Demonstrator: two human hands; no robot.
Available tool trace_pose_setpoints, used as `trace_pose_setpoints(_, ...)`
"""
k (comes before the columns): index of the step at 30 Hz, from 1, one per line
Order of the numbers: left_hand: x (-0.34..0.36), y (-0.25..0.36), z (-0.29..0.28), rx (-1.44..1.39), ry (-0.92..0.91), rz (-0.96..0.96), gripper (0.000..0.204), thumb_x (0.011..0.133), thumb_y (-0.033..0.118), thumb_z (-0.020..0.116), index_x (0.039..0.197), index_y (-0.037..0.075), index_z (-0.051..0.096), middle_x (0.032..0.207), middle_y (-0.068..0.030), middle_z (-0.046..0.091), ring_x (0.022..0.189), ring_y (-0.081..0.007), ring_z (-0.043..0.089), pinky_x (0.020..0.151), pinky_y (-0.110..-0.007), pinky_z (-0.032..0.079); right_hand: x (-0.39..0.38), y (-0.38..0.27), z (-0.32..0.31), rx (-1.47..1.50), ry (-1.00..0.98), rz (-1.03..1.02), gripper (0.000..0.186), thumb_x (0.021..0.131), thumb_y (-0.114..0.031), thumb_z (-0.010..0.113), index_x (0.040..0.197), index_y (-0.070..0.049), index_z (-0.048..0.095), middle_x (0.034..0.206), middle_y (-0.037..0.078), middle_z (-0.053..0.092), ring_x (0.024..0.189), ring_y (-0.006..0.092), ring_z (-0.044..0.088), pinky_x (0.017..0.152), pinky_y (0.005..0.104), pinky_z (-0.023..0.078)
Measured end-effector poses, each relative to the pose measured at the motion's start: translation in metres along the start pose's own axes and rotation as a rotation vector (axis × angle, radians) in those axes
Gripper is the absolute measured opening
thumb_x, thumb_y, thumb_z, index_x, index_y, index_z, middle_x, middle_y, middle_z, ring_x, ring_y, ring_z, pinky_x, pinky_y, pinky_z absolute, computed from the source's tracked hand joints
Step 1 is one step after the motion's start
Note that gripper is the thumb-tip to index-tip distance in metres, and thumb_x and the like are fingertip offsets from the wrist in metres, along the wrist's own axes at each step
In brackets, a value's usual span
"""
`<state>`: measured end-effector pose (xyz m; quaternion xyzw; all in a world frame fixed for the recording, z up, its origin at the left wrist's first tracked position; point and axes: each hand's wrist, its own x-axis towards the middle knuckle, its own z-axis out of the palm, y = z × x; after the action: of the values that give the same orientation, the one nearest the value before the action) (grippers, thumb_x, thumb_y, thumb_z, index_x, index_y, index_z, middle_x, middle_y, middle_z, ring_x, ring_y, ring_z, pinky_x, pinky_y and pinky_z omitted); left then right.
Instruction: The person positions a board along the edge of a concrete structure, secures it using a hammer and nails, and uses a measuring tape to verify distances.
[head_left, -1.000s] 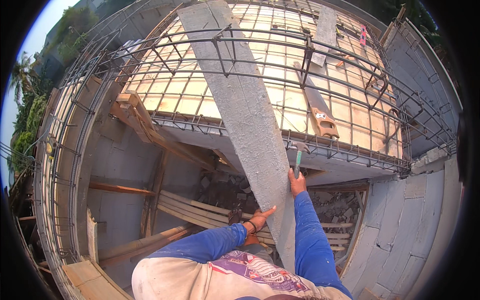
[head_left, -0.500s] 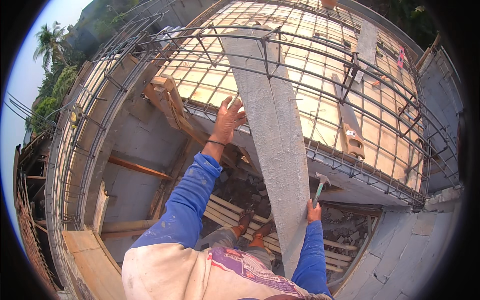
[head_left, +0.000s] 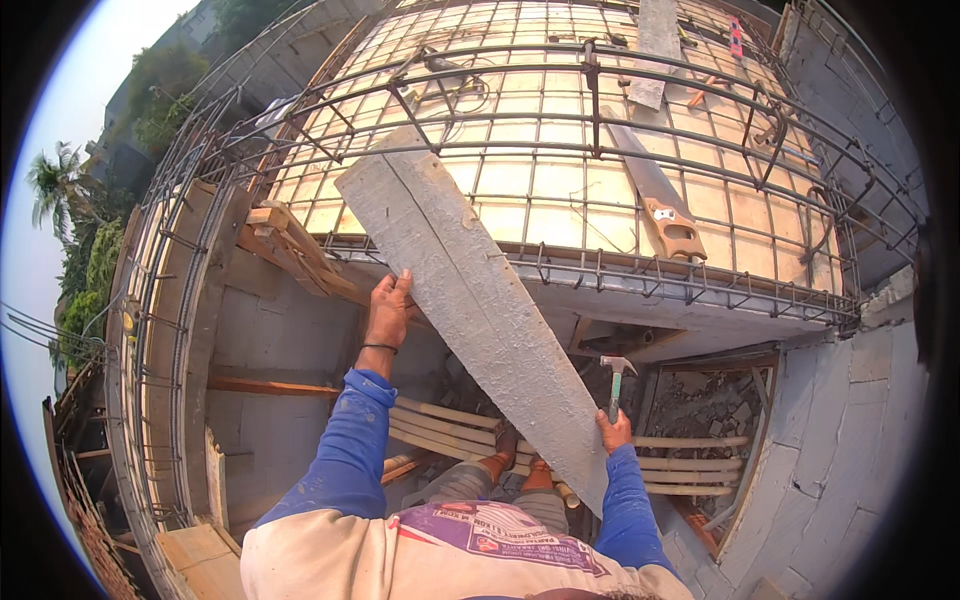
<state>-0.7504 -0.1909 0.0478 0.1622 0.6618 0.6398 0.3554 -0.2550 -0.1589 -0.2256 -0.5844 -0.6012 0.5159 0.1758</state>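
A long cement-crusted wooden board (head_left: 470,270) lies slantwise in front of me, its far end by the steel bars and its near end close to my body. My left hand (head_left: 387,318) grips the board's left edge, thumb on the upper face; the other fingers are partly hidden. By the near right edge of the board, my right hand (head_left: 614,432) is closed round the handle of a claw hammer (head_left: 616,378), head up. Whether this hand also bears on the board, I cannot tell. A handsaw (head_left: 657,200) with a wooden handle rests on the bar grid beyond.
A rebar grid (head_left: 520,85) over pale plywood sheets spreads ahead, with raised bars (head_left: 490,148) across its near side. Below are bamboo poles (head_left: 690,462) under my feet and rubble. Block walls (head_left: 810,450) stand at right; timber props (head_left: 290,245) are at left.
The board has come down and tilted leftward, its far end nearer me. My left hand, formerly spread open beside it, now holds its edge. The hammer stays in my right hand.
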Motion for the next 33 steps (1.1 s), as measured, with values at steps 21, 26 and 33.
trace_pose_setpoints(21, -0.032, 0.002, -0.076, 0.125, -0.115, 0.075, 0.06, 0.097, 0.038, 0.059, 0.133, -0.007, 0.044, 0.132, -0.016, 0.051, 0.12, -0.0245, 0.05, 0.101, -0.036, 0.042, -0.055, -0.033, 0.001, 0.09, -0.177, 0.237, 0.124, 0.07, -0.083, 0.062, 0.145, 0.011, 0.031, 0.15, 0.031, 0.032, 0.141, 0.0393, 0.033, 0.116, 0.0432, 0.03)
trace_pose_setpoints(26, -0.05, 0.021, -0.043, 0.185, -0.238, 0.043, 0.071, 0.094, 0.044, 0.063, 0.137, -0.009, 0.041, 0.138, -0.0199, 0.046, 0.126, -0.0281, 0.047, 0.109, -0.041, 0.037, -0.055, -0.01, 0.015, 0.095, -0.089, 0.235, 0.116, 0.071, -0.077, 0.066, 0.144, 0.009, 0.036, 0.148, 0.028, 0.039, 0.138, 0.0379, 0.039, 0.116, 0.0411, 0.031)
trace_pose_setpoints(33, -0.026, 0.006, -0.05, 0.14, -0.244, 0.008, 0.062, 0.093, 0.04, 0.067, 0.129, -0.006, 0.049, 0.133, -0.0163, 0.052, 0.122, -0.0258, 0.05, 0.108, -0.042, 0.038, -0.035, -0.022, -0.015, 0.129, -0.298, 0.264, 0.116, 0.072, -0.079, 0.063, 0.144, 0.008, 0.037, 0.146, 0.027, 0.042, 0.137, 0.0376, 0.04, 0.114, 0.0412, 0.034)
